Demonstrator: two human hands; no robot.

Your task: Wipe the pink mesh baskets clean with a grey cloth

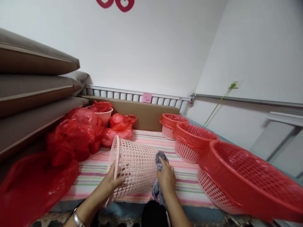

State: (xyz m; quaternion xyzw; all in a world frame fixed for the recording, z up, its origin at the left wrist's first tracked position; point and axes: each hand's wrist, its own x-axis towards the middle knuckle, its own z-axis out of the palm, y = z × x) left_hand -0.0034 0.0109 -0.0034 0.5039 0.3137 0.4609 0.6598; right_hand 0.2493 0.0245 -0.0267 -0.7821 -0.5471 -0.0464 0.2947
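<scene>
A pale pink perforated plastic basket (139, 164) lies tilted on its side above the striped sheet, its mouth facing left. My left hand (112, 183) is closed round its rim, with fingers inside the mouth and the thumb on the outer wall. At the basket's base, my right hand (167, 176) grips a grey fuzzy cloth (162, 156) and presses it against the bottom. Part of the cloth hangs below that hand. A silver bracelet (77, 217) circles my left wrist.
Along the right stand several baskets with red bag liners (199, 134). Red plastic bags (78, 135) heap up at left, beside another bag-filled basket (104, 116). Stacked cushions (35, 85) rise at far left. A radiator (123, 94) lines the back wall; a green cord (216, 108) hangs from an outlet.
</scene>
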